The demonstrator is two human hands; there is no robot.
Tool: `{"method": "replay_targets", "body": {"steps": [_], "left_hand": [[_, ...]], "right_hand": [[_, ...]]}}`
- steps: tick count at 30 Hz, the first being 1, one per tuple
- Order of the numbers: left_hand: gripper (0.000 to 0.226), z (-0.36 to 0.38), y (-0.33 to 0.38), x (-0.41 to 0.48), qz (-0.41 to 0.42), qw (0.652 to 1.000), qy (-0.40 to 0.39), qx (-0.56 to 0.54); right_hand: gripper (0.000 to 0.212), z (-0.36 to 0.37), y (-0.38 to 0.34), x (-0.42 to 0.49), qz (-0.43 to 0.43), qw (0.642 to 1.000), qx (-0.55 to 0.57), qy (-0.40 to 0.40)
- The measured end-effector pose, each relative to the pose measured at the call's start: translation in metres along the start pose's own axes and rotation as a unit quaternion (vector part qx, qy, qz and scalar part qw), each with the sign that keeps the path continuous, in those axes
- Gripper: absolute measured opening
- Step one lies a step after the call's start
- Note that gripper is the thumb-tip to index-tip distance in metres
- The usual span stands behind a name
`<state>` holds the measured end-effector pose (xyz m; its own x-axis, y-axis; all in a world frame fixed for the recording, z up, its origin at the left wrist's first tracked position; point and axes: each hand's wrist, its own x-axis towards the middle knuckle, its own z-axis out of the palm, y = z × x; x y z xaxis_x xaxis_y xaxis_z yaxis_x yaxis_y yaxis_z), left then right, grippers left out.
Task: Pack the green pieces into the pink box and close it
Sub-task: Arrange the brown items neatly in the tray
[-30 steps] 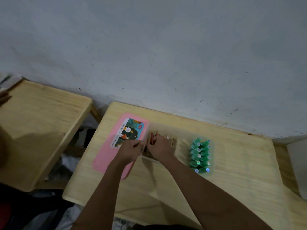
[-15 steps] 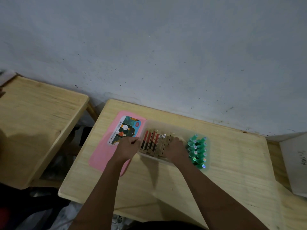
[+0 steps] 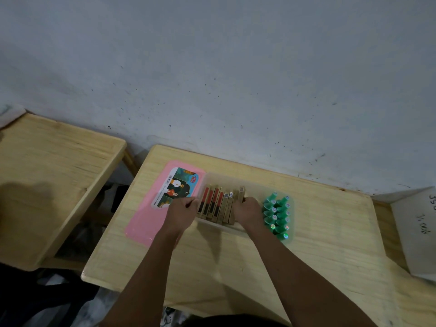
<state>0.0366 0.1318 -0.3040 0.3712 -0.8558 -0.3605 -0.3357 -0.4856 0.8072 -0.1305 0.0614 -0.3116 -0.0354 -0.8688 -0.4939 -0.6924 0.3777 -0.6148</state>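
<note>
The green pieces [image 3: 277, 214] are sitting packed in two tight rows at the right end of the clear tray [image 3: 245, 184] of the box, so packing looks largely done. Beside them, flat card packs [image 3: 218, 205] are standing on edge in a row filling the tray's middle and left. The left hand [image 3: 182, 212] is lying loosely clenched at the row's left end, thumb and finger pinched, though on what I cannot tell. The right hand [image 3: 247, 211] is pressing curled fingers against the row's right end, seemingly squaring it up. The pink lid [image 3: 144, 223] is lying flat on the desk [image 3: 330, 232] just left of the tray, so closing is still to do. A second desk [image 3: 47, 185] is standing apart on the left, a marked, pale wall [image 3: 236, 79] is rising behind, and a white sheet [image 3: 417, 230] is lying at the far right.
</note>
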Motion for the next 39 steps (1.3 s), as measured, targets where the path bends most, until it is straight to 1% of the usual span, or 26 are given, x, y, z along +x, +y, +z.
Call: {"method": "replay_targets", "body": {"steps": [2,3,4,6,8,10,13,15,17,21,25,27,29,31,35,39], "left_hand": [[0.026,0.000,0.000,0.000,0.006,1.000,0.002,0.005],[0.027,0.000,-0.001,0.000,0.008,1.000,0.003,0.006],[0.028,0.001,-0.001,0.000,0.009,1.000,0.004,0.007],[0.031,0.001,-0.002,0.000,0.011,1.000,0.004,0.008],[0.033,0.002,-0.002,0.001,0.018,1.000,0.006,0.012],[0.034,0.003,-0.002,0.002,0.027,0.999,0.011,0.019],[0.032,0.004,-0.001,0.001,0.035,0.999,0.015,0.025],[0.032,0.005,-0.003,0.003,0.033,0.999,0.016,0.032],[0.033,0.004,-0.004,0.004,0.030,0.999,0.020,0.032],[0.034,0.004,-0.004,0.004,0.029,0.999,0.018,0.033],[0.033,0.005,-0.005,0.005,0.032,0.998,0.016,0.042],[0.033,0.005,-0.006,0.006,0.032,0.998,0.012,0.043],[0.033,0.006,-0.007,0.006,0.031,0.999,0.011,0.040],[0.034,0.006,-0.007,0.006,0.032,0.998,0.011,0.045],[0.035,0.004,-0.008,0.007,0.031,0.998,0.011,0.045],[0.033,0.004,-0.008,0.006,0.034,0.999,0.011,0.038]], "right_hand": [[0.044,-0.007,-0.005,-0.004,-0.020,0.999,0.042,0.007],[0.045,-0.010,-0.007,-0.006,-0.024,0.998,0.060,0.002],[0.044,-0.011,-0.008,-0.008,-0.022,0.996,0.083,-0.007],[0.037,-0.014,-0.006,-0.008,0.017,0.986,0.164,-0.039],[0.036,-0.016,-0.003,-0.011,0.063,0.953,0.285,-0.086],[0.033,-0.022,-0.002,-0.016,0.074,0.919,0.370,-0.115],[0.024,-0.024,0.000,-0.021,0.057,0.908,0.396,-0.123],[0.025,-0.024,0.000,-0.023,0.056,0.909,0.395,-0.120],[0.025,-0.025,-0.001,-0.026,0.059,0.902,0.406,-0.136],[0.035,-0.028,-0.001,-0.029,0.109,0.863,0.466,-0.161],[0.047,-0.024,0.000,-0.026,0.134,0.855,0.468,-0.180],[0.046,-0.024,-0.001,-0.027,0.129,0.854,0.470,-0.183],[0.037,-0.024,-0.003,-0.030,0.126,0.858,0.462,-0.187],[0.032,-0.023,-0.005,-0.032,0.106,0.876,0.439,-0.172],[0.039,-0.013,-0.009,-0.030,0.058,0.910,0.389,-0.132],[0.044,0.007,-0.017,-0.017,0.047,0.960,0.260,-0.095]]}}
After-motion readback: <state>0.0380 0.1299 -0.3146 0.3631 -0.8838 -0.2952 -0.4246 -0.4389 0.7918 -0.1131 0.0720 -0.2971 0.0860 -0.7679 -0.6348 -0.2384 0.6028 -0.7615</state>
